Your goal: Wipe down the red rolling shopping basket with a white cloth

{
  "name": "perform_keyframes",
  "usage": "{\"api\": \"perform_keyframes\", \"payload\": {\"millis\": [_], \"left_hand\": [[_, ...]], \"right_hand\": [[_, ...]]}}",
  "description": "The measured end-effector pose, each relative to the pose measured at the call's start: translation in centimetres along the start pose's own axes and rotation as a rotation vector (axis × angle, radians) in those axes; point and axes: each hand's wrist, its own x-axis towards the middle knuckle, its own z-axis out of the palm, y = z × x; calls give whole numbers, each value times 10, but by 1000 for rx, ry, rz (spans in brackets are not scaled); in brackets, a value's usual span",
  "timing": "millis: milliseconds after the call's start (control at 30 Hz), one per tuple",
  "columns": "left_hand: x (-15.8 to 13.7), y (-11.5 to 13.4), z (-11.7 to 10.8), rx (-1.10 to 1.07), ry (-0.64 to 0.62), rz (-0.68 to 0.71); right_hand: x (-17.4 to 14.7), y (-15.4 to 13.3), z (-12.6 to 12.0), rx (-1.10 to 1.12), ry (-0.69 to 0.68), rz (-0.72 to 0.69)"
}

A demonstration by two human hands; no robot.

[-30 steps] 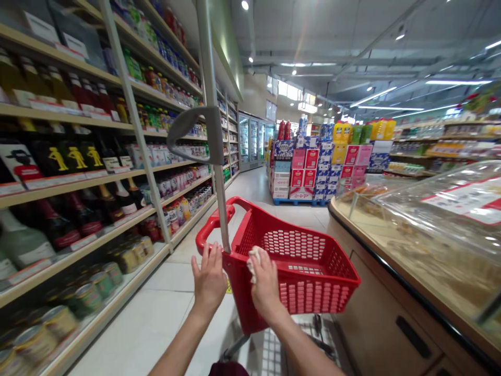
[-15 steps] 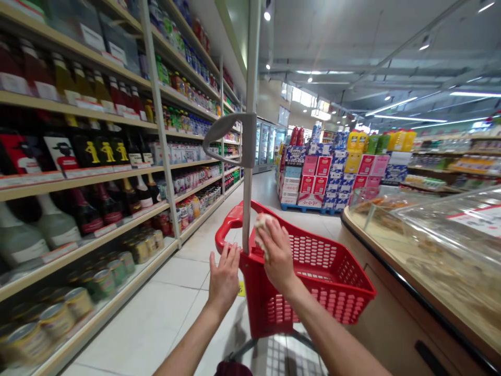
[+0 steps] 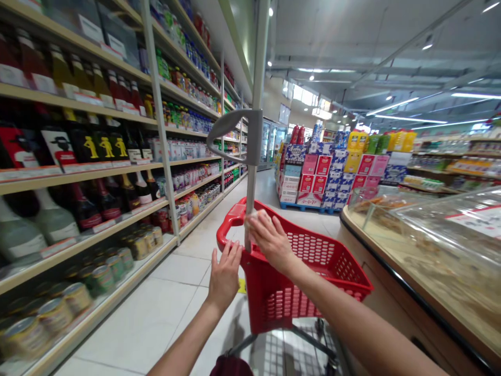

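Observation:
A red shopping basket [image 3: 270,292] on a wheeled frame stands before me, with a grey pole [image 3: 252,193] rising at its near end. My left hand [image 3: 225,274] lies with outstretched fingers on the basket's near rim, just below the red handle [image 3: 222,227]. In my right hand [image 3: 272,243] is a pale, crumpled cloth [image 3: 254,215], mostly hidden by the fingers. That hand presses the cloth at the lower pole, above the basket's edge. Higher on the pole sits a grey loop handle [image 3: 254,137], which neither hand touches.
Shelves of bottles and cans [image 3: 105,230] line the left side. A glass-topped display counter [image 3: 430,250] runs close along the right. Stacked drink cartons [image 3: 313,180] stand on a blue pallet ahead. Pale floor tiles [image 3: 172,303] lie between shelf and cart.
My right hand has moved left with the cloth, from inside the basket's edge onto the pole. The pole and handle appear slightly farther right. My left hand stays on the rim.

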Motion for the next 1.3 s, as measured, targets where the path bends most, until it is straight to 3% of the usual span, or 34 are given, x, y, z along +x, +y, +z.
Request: {"api": "perform_keyframes", "payload": {"millis": [67,133,200,300,400,467,633,833,900,1067,1233,1300], "left_hand": [[0,-1,-1,-3,-4,-2],[-1,-1,-1,-4,-13,3],[-1,-2,-1,-2,-21,6],[-1,-4,-2,5,-24,3],[-1,-4,-3,13,-25,4],[-1,-3,-3,10,-31,5],[-4,1,0,8,-13,-16],[-4,1,-1,7,-18,6],[-4,4,-2,-3,-20,-4],[0,15,-2,-26,10,-79],[1,12,-2,-53,13,-62],[-1,13,-1,-58,45,-56]], "right_hand": [[22,3,-6,-19,84,86],[20,-5,-1,-10,90,107],[-13,-26,16,19,29,91],[-92,-64,49,48,-36,94],[-140,-85,59,114,-104,64],[-135,-84,50,151,-52,88],[-84,-70,34,142,111,252],[-150,-87,61,167,-31,130],[-152,-82,54,163,7,169],[-122,-47,40,97,144,303],[-171,-52,54,102,-6,234],[-180,-54,50,121,-6,234]]}}
